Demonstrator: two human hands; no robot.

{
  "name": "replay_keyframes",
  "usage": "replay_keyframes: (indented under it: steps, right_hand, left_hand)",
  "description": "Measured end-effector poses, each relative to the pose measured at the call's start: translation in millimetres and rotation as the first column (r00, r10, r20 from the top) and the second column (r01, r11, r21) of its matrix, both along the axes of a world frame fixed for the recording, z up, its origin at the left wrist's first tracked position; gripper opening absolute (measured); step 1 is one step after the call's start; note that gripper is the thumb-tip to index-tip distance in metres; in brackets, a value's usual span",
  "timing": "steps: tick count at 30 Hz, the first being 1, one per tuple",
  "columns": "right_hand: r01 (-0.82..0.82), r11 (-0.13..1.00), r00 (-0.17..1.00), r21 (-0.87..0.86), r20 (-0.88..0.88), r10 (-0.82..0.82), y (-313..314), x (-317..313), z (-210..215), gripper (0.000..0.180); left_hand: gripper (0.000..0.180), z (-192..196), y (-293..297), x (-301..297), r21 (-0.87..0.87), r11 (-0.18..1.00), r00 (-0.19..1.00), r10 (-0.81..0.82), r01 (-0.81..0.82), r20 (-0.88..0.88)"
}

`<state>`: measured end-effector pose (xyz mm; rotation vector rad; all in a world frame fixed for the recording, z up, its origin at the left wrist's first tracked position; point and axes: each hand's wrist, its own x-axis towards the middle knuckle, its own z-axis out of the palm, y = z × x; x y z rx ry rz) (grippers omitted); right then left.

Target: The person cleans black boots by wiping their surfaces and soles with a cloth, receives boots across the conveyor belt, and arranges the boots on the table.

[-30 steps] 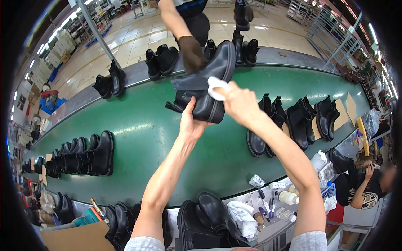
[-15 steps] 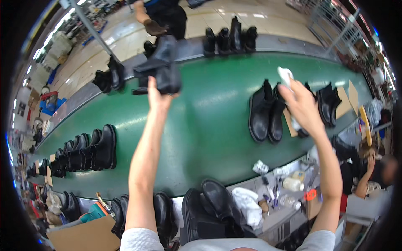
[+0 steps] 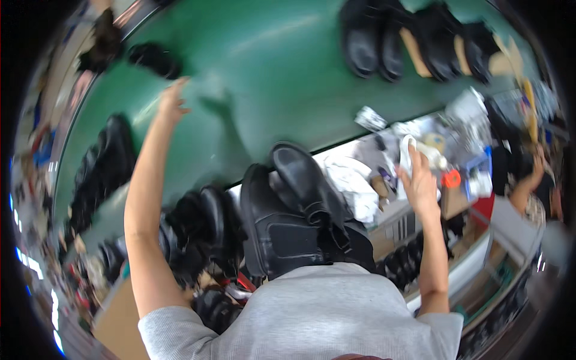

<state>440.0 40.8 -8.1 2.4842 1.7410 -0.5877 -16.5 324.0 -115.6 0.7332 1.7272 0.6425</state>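
Note:
My left hand [image 3: 173, 105] is stretched out over the green work surface [image 3: 258, 90], its fingers apart and nothing in them. Just beyond its fingertips lies a black boot [image 3: 155, 59], blurred by motion. My right hand [image 3: 422, 185] is over the cluttered shelf at the right and holds a white cloth [image 3: 407, 151], part of which shows past the fingers. Close to my body, between my arms, a pair of black ankle boots [image 3: 288, 207] rests with toes pointing away from me.
Black boots [image 3: 105, 159] stand in a row at the left. Several more boots [image 3: 384, 42], with cardboard pieces between them, are at the far right. A crumpled white cloth [image 3: 354, 186], bottles and an orange ring [image 3: 451, 178] crowd the shelf. Another person's arm [image 3: 528, 180] shows at the right edge.
My left hand has let go of the black boots it held up and moved left. My right hand has come down nearer to me with the white cloth. The view has tilted toward my body.

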Motion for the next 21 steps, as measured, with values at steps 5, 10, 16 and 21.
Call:
replay_keyframes:
  steps: [5,10,16,21]
  right_hand:
    - [-0.025,0.95,0.947,0.312,-0.296,0.122,-7,19,60,0.051]
    - [0.605,0.616,0.5,0.504,-0.843,0.199,-38,-24,22,0.033]
    - [-0.137,0.99,0.697,0.043,-0.706,0.127,-56,-115,-104,0.055]
    - [-0.038,0.986,0.647,-0.16,-0.756,-0.098,-34,-119,-119,0.068]
  left_hand:
    - [0.079,82,-210,44,-0.287,0.943,0.978,-0.195,0.168,-0.069]
    - [0.079,78,-342,36,-0.52,0.854,0.944,0.179,-0.008,0.279]
    - [0.086,87,-364,75,-0.242,0.97,0.947,0.062,0.018,0.316]
    - [0.088,90,-361,89,-0.269,0.963,0.966,0.071,-0.002,0.248]
